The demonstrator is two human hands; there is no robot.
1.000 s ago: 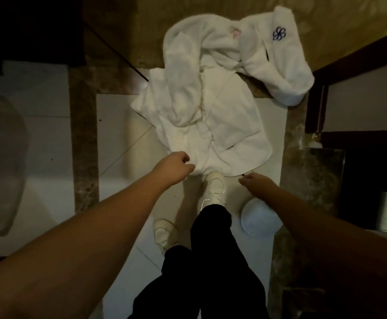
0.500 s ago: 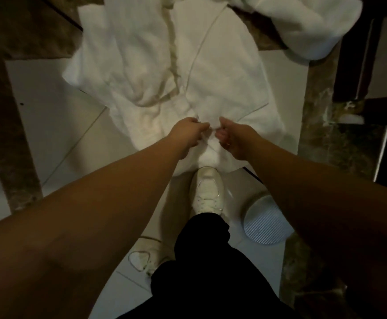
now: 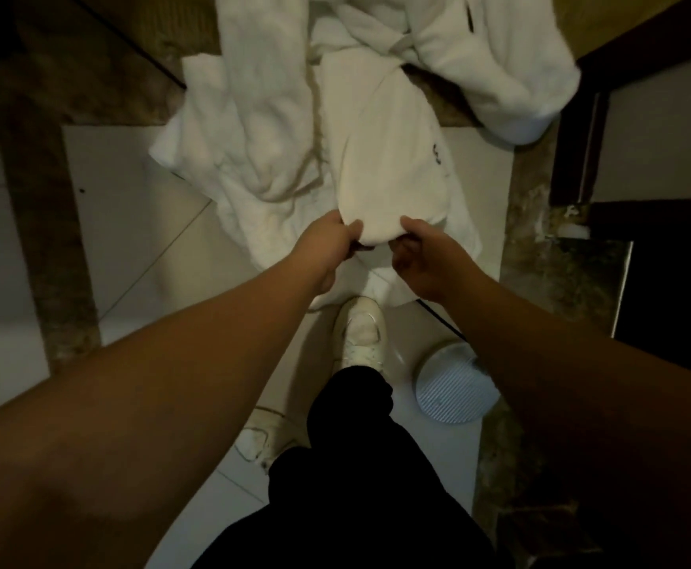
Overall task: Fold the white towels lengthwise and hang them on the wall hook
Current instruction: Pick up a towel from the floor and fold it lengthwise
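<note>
1. My fingers (image 3: 354, 231) on the left hand (image 3: 329, 244) are curled round the near edge of the white towel (image 3: 393, 174), thumb on top of the cloth; the right hand (image 3: 422, 256) pinches the same edge just beside it, fingers tucked under the fold. Both hands hold fabric, close together, almost touching.
2. Below the hands, my front shoe (image 3: 360, 334) stands on the pale tiled floor (image 3: 130, 223) just under the hem of the lower layer. A round ribbed white object (image 3: 450, 388) lies on the floor to the right of that shoe; I cannot tell what it is.
3. The relation that matters: the towel runs straight away from my fingers, its long axis pointing forward across the floor, with the gripped end nearest me. Neither hand is clearly nearer; they share the one edge, left on its left corner, right on its right.
4. I judge the lengthwise fold is only begun: the held piece forms a smooth doubled panel on top of looser cloth.
5. Farther off, a crumpled heap of towels (image 3: 261, 129) spreads left, and another bulky white bundle (image 3: 500, 67) lies at the far right, by a dark wooden frame (image 3: 582, 129). No wall hook is in view.
</note>
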